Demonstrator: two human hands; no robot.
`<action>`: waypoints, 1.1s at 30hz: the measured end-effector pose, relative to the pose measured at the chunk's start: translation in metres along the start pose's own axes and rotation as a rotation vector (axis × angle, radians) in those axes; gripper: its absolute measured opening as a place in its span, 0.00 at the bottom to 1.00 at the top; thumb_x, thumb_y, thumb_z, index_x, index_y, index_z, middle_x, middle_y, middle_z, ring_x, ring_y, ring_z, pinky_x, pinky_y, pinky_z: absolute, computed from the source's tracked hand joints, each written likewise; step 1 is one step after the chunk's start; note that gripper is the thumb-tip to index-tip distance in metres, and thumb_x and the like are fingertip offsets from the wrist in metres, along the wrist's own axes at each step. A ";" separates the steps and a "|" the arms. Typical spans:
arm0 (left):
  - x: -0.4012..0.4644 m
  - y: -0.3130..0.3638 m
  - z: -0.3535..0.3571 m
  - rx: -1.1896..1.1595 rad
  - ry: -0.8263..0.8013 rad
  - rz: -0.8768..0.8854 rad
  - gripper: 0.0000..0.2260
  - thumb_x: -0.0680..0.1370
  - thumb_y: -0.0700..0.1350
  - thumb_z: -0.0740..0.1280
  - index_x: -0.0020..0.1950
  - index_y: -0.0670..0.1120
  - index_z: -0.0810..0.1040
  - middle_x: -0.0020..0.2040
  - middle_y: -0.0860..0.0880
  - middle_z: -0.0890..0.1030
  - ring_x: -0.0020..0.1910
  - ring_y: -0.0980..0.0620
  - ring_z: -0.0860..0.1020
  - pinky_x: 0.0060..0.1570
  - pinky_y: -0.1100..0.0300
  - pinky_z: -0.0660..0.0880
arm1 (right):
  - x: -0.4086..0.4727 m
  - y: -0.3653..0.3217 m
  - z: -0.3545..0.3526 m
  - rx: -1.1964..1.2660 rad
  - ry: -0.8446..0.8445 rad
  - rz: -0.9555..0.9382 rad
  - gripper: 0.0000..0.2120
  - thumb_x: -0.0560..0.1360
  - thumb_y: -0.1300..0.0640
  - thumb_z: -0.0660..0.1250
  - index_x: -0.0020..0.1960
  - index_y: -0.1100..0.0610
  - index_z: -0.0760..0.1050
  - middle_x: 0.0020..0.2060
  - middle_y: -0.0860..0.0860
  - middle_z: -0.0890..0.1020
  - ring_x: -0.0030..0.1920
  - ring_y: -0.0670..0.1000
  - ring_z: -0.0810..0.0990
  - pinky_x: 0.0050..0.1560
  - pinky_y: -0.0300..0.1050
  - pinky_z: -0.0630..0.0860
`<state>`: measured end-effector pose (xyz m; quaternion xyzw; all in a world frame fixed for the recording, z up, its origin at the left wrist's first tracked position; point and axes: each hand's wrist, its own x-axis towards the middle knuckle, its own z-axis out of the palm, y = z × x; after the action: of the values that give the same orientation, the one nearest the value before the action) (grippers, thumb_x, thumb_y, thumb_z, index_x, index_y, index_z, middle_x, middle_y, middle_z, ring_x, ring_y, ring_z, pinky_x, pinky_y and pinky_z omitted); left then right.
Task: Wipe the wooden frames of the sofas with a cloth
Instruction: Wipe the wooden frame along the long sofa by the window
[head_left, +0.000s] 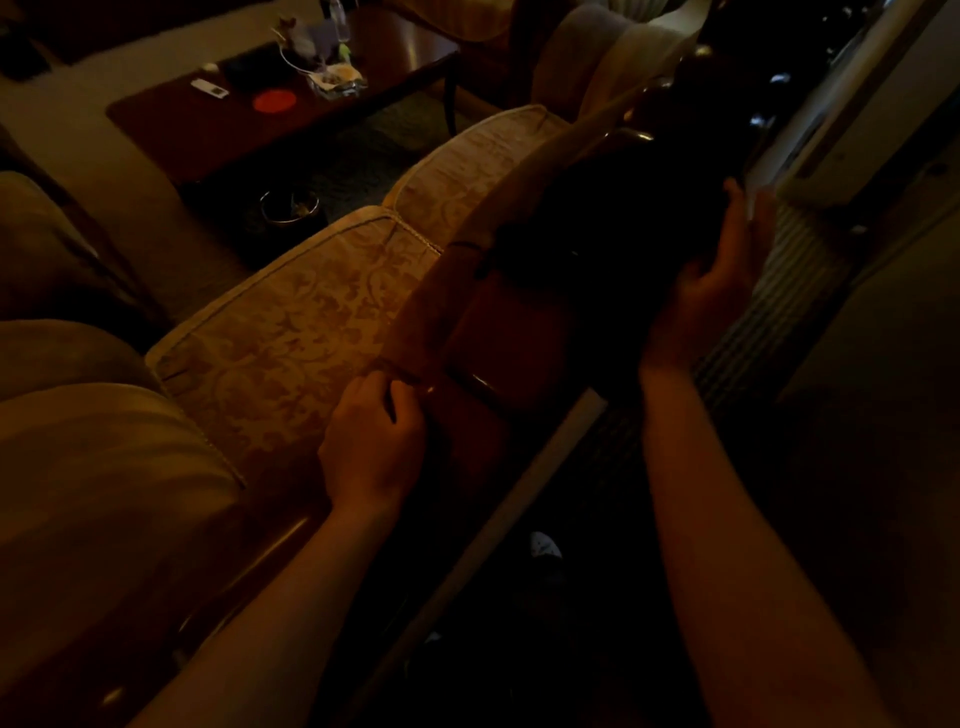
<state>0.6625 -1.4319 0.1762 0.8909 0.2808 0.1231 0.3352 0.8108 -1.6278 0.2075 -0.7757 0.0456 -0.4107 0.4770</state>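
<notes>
I stand behind a sofa with pale patterned cushions (291, 332). Its glossy reddish wooden frame (509, 343) runs diagonally along the top of the back. A dark cloth (597, 223) appears draped over the frame further up, though it is hard to make out in the dim light. My right hand (711, 286) grips that dark cloth from the rear side of the frame, thumb up. My left hand (371, 441) sits at the seam between the brown upholstery (431, 306) and the wood, fingers curled and pinched. What it pinches is too dark to tell.
A dark wooden coffee table (218, 130) stands beyond the sofa, with a red disc (274, 100), a glass dish (337, 83) and small items on it. A round metal bin (289, 207) sits on the rug. A window sill and wall (831, 171) run close behind the sofa.
</notes>
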 end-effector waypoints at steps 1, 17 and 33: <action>0.001 0.001 0.000 0.004 -0.002 -0.003 0.11 0.81 0.47 0.56 0.43 0.44 0.73 0.39 0.48 0.72 0.38 0.48 0.70 0.37 0.57 0.61 | -0.004 0.009 -0.002 -0.012 -0.035 0.023 0.17 0.79 0.60 0.58 0.65 0.64 0.72 0.66 0.62 0.72 0.69 0.61 0.68 0.70 0.45 0.63; 0.001 0.001 0.000 0.001 -0.007 0.005 0.18 0.74 0.54 0.49 0.43 0.45 0.74 0.38 0.50 0.70 0.37 0.49 0.70 0.38 0.56 0.62 | -0.086 -0.052 -0.021 0.231 -0.158 0.305 0.25 0.79 0.47 0.54 0.73 0.57 0.60 0.73 0.55 0.63 0.73 0.48 0.61 0.72 0.42 0.60; 0.001 0.002 0.001 0.007 0.033 -0.014 0.13 0.80 0.48 0.55 0.39 0.47 0.71 0.33 0.53 0.67 0.34 0.51 0.68 0.35 0.58 0.58 | -0.136 -0.045 -0.017 0.068 -0.208 0.119 0.28 0.75 0.53 0.60 0.71 0.64 0.61 0.69 0.68 0.64 0.71 0.57 0.60 0.71 0.31 0.52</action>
<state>0.6646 -1.4334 0.1766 0.8879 0.2930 0.1345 0.3282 0.6951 -1.5523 0.1652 -0.7935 0.0279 -0.3002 0.5287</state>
